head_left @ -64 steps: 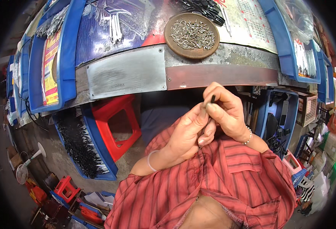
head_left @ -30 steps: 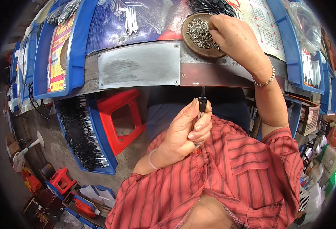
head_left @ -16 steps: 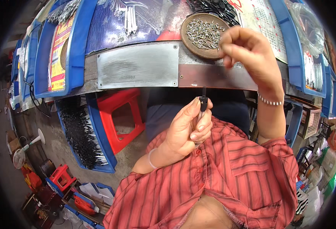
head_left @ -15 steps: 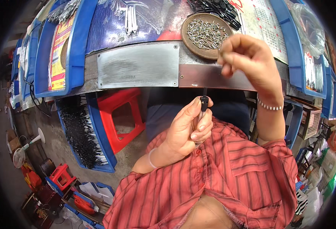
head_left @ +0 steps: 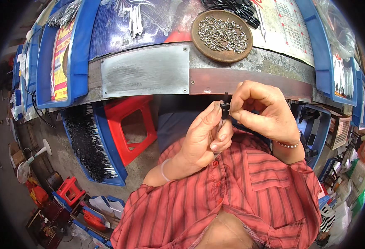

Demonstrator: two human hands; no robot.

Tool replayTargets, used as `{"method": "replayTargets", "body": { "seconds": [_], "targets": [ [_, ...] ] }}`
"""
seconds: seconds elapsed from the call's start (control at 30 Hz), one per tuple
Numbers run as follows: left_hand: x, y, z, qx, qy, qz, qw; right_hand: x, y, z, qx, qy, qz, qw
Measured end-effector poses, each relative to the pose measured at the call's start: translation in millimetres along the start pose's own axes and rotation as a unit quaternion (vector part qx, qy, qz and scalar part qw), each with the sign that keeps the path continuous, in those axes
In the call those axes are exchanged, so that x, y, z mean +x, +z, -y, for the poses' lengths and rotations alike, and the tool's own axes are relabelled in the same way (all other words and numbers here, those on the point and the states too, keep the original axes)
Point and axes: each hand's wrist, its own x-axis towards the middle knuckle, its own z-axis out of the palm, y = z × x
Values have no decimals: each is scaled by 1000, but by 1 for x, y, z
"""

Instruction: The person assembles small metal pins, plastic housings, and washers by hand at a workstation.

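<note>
My left hand [head_left: 201,137] is closed round a slim metal rod topped by a black plastic fitting [head_left: 225,107], which stands upright between thumb and forefinger. A narrow black tip sticks up from the fitting. My right hand [head_left: 269,110] pinches thumb and forefinger together right beside the fitting. Whatever lies in that pinch is too small to make out. Beyond the hands, on the bench, a round brown dish [head_left: 195,41] holds a heap of short shiny metal pins [head_left: 224,35]; whether they are screws or rivets I cannot tell.
The bench edge carries a bare metal plate [head_left: 145,71]. Black parts [head_left: 236,10] lie behind the dish, and pale metal strips [head_left: 136,20] lie further left. Blue bins [head_left: 80,54] flank the bench. Below are a red stool [head_left: 120,133] and a bin of black-ended rods [head_left: 87,145].
My right hand has come down from beside the dish to the black fitting. My left hand stays closed on the rod, with the fitting slightly higher. The view has shifted slightly.
</note>
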Motion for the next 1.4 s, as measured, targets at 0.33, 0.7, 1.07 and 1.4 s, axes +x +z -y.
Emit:
{"method": "replayTargets", "body": {
  "seconds": [0.33, 0.7, 1.07, 1.4],
  "targets": [
    [0, 0, -1, 107, 15, -37, 994, 1, 9, -4, 15, 57, -52, 997],
    [2, -6, 0, -2, -45, -27, 999, 6, 0, -17, 49, 99, 17, 994],
    [-6, 2, -15, -16, -88, -19, 996, 16, 6, 18, -262, -53, -10, 963],
    [-25, 7, -57, 82, -137, -13, 987, 40, 38, 65, -615, -274, 248, 696]
  ]
}}
